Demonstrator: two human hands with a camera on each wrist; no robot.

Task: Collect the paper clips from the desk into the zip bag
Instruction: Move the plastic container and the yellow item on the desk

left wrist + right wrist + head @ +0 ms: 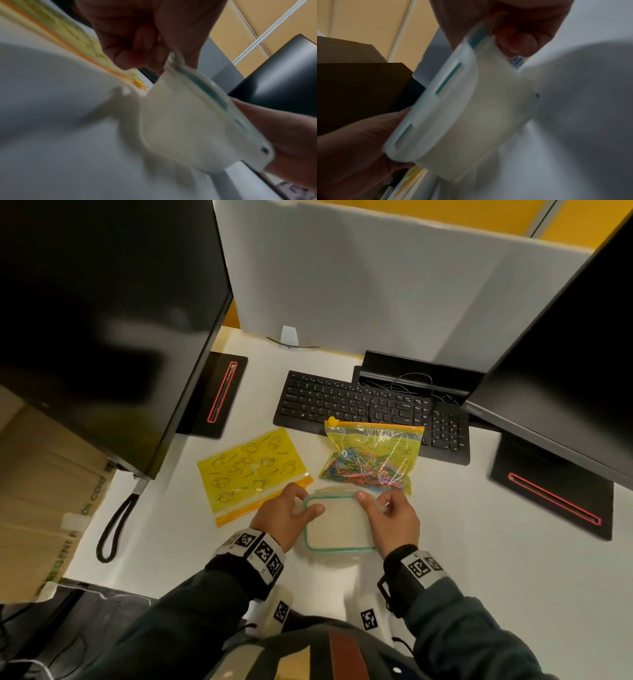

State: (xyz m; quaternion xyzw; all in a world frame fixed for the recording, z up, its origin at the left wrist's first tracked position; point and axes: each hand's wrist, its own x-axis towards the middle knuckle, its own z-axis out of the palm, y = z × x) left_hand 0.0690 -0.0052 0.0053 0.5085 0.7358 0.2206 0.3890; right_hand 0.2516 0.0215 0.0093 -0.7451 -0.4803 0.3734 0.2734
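Observation:
A clear zip bag with a yellow strip along its top lies in front of the keyboard, holding a heap of coloured paper clips. Just nearer than it, both my hands hold a translucent plastic box with a green-sealed lid. My left hand grips the box's far left corner and my right hand grips its far right corner. In the wrist views the box hangs tilted above the white desk, blurred. I see no loose clips on the desk.
A flat yellow printed zip bag lies left of the box. A black keyboard sits behind the bags. Dark monitors stand on both sides. A cardboard box stands off the desk's left edge.

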